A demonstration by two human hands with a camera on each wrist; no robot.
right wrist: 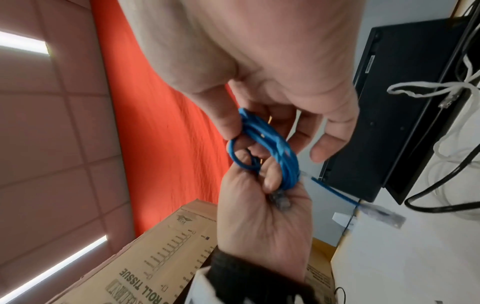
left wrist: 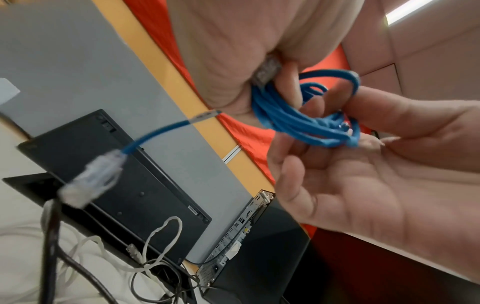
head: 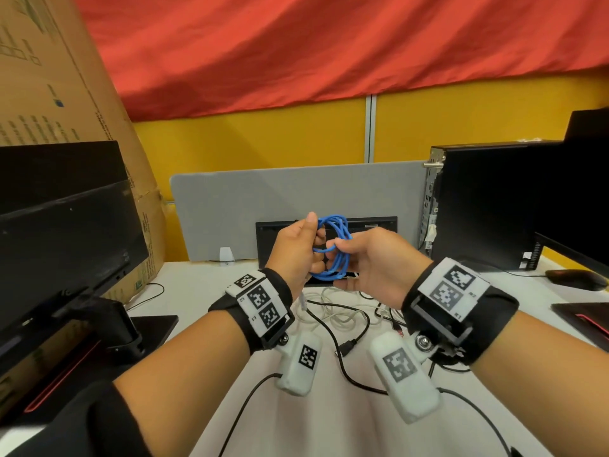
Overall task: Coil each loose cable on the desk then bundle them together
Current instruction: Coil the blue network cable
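At frame centre, the left hand [head: 296,249] grips the coiled blue cable [head: 333,249] while the right hand [head: 369,265] pinches its loops above the counter [head: 296,423].

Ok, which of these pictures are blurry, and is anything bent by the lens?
Head view: mostly sharp, the coiled blue cable clear, the yellow partition's top edge bowed by the wide lens. Left wrist view: the cable's dangling clear plug smeared by motion. Right wrist view: soft too, the plug again blurred, ceiling light strips glaring.
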